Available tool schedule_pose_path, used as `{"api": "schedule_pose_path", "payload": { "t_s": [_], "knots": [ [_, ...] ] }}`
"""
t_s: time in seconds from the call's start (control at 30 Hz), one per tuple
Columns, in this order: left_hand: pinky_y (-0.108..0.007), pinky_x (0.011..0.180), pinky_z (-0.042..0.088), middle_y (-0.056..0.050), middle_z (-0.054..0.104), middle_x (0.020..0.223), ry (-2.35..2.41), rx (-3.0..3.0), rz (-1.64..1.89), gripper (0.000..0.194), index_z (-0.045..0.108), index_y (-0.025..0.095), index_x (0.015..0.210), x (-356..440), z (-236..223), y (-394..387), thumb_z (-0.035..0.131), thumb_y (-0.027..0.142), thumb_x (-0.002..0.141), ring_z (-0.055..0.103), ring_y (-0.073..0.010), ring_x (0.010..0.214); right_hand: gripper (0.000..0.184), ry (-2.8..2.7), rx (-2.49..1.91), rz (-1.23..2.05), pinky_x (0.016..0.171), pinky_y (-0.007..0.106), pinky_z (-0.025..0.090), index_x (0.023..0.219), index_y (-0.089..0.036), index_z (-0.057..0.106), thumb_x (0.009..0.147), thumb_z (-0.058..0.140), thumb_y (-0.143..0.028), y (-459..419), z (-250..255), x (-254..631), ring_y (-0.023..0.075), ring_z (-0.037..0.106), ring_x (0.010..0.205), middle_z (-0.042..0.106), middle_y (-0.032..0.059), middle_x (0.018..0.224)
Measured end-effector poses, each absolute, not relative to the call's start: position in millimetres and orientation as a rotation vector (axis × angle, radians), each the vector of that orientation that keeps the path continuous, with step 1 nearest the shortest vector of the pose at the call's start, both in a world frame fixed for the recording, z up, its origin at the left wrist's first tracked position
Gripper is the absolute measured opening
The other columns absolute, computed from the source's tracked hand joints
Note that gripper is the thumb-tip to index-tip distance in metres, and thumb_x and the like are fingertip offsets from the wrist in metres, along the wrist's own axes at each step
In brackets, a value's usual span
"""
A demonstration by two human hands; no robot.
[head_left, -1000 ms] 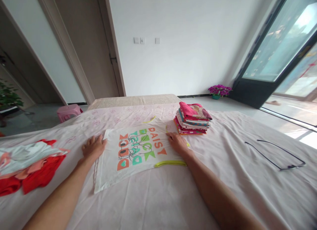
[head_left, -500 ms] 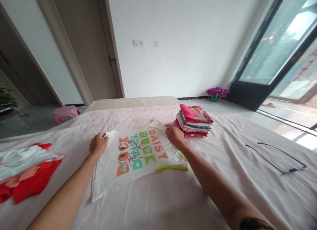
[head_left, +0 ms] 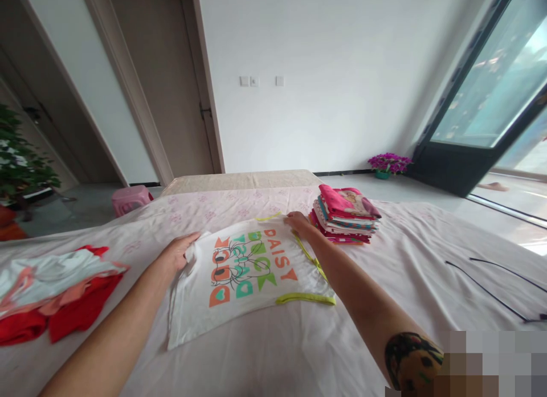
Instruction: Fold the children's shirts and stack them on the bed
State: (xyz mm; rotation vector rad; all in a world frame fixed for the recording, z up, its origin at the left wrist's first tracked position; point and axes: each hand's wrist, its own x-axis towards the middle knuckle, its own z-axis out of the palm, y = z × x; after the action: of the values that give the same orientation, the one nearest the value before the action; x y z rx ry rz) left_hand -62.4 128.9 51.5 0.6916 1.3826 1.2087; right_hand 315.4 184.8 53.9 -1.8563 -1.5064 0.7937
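A white T-shirt (head_left: pixel 252 283) with a "DAISY DUCK" print and yellow-green trim lies flat on the pale pink sheet (head_left: pixel 277 351). My left hand (head_left: pixel 179 253) is at the shirt's far left edge, fingers curled on cloth that is bunched and slightly raised. My right hand (head_left: pixel 299 223) grips the far right corner by the yellow trim. That hand is just left of a stack of folded clothes (head_left: pixel 347 215), mostly pink and red.
A loose pile of red, peach and white clothes (head_left: pixel 55 294) lies at the left. A thin black cable (head_left: pixel 491 280) runs across the sheet at the right. Beyond the bed are a pink stool (head_left: pixel 128 197), purple flowers (head_left: pixel 390 162) and a potted plant (head_left: pixel 21 163).
Both hands slid from the shirt's sides up to its far corners. They went from lying flat to curled on the cloth, and the left edge is now bunched.
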Motion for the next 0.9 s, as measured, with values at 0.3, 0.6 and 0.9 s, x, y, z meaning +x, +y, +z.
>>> {"api": "schedule_pose_path", "payload": {
  "t_s": [0.3,0.6,0.9],
  "knots": [
    [-0.022,0.055,0.055,-0.006,0.076,0.084,1.148,1.015,1.381,0.075,0.061,0.016,0.132,-98,115,87,0.083,0.017,0.06,0.068,-0.014,0.063,0.024,-1.221,-1.006,1.359,0.066,0.028,0.054,0.086,-0.02,0.06,0.069,0.073,-0.031,146,118,350,0.0167,0.063,0.067,0.067,0.0022,0.075],
    [-0.016,0.058,0.043,0.002,0.064,0.069,1.27,1.05,1.865,0.058,0.063,0.008,0.128,-89,170,141,0.07,0.013,0.07,0.051,-0.0046,0.058,0.037,-1.122,-0.9,0.964,0.063,0.023,0.047,0.107,-0.019,0.066,0.073,0.072,-0.032,211,179,325,0.0105,0.057,0.065,0.066,-0.0036,0.076],
    [-0.022,0.077,0.048,-0.004,0.071,0.1,1.256,1.549,1.647,0.072,0.054,0.014,0.138,-108,147,81,0.072,0.027,0.07,0.06,-0.0121,0.082,0.043,-1.455,-0.742,0.805,0.083,0.031,0.05,0.116,-0.021,0.063,0.075,0.068,-0.03,135,159,350,0.0168,0.065,0.089,0.072,0.0019,0.097]
  ]
}}
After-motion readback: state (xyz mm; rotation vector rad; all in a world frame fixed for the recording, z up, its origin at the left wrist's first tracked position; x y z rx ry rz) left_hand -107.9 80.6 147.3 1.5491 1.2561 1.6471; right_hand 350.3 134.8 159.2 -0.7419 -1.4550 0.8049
